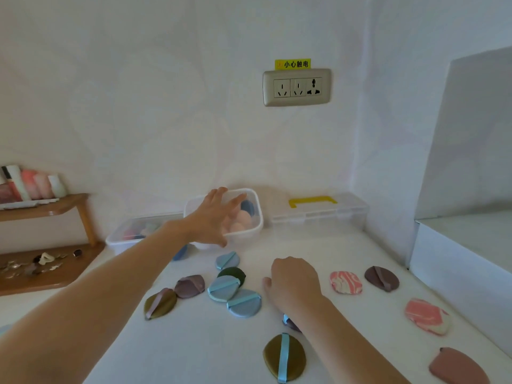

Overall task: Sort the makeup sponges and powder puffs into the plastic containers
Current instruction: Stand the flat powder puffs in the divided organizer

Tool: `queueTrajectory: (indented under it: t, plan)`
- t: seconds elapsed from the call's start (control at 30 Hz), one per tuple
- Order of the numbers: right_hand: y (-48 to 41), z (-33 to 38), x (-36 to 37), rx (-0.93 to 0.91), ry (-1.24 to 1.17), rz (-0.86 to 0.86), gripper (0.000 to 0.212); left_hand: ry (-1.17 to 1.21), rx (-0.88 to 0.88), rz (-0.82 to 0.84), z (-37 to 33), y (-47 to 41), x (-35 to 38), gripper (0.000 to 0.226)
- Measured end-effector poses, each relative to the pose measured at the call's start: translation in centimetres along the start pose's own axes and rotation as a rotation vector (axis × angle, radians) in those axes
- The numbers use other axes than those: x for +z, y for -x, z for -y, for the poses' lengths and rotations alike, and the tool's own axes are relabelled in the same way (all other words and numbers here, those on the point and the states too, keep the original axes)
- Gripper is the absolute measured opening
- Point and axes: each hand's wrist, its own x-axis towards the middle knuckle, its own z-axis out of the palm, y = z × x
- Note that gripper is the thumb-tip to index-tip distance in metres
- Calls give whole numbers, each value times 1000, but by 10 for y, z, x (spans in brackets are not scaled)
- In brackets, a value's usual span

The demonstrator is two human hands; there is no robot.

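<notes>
My left hand [214,217] reaches with spread fingers over the rim of a clear plastic container [256,206] that holds pink and blue makeup sponges [243,218]; it holds nothing. A second clear container [119,236] to its left holds several puffs. My right hand [295,284] rests on the white table with fingers curled under; whether it holds anything is hidden. Loose powder puffs lie around: light blue ones [223,288], an olive one with a blue strap [284,357], purple ones [189,286], pink marbled ones [345,282].
A lidded clear box with a yellow handle [313,202] stands at the back right. A wooden shelf [44,209] with tubes and small trinkets is at the left. A white box [457,275] borders the right. A wall socket [297,87] sits above.
</notes>
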Motion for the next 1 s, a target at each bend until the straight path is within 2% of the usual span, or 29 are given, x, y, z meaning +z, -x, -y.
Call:
queueTrajectory:
  t: [0.23, 0.43, 0.5, 0.57, 0.63, 0.7, 0.77, 0.83, 0.9, 1.0]
  plan:
    - [-2, 0, 2, 5, -19, 33, 34, 44, 39, 119, 0, -13, 10, 113]
    - [-4, -2, 1, 12, 22, 41, 33, 152, -16, 167, -5, -16, 7, 91]
    - [-6, -3, 0, 22, -6, 20, 34, 146, -29, 142, -6, -16, 12, 90]
    - [-10, -14, -4, 89, -128, -50, 33, 235, -47, 75, -13, -16, 15, 85]
    - [-13, -36, -10, 242, -222, -123, 29, 394, -54, -68, -27, -17, 15, 72]
    - [-11, -63, -16, 400, -207, -146, 21, 442, -11, -190, -44, -20, 14, 57]
    - [-4, -80, -23, 498, -156, -51, 16, 382, 51, -237, -60, -28, 14, 49]
    - [-2, -84, -24, 482, -88, 76, 12, 275, 93, -233, -76, -39, 14, 49]
    - [-2, -85, -22, 490, -93, 71, 23, 144, 107, -204, -93, -54, 14, 54]
    - [-2, -88, -19, 511, -158, -9, 15, -60, 69, -172, -114, -71, 16, 55]
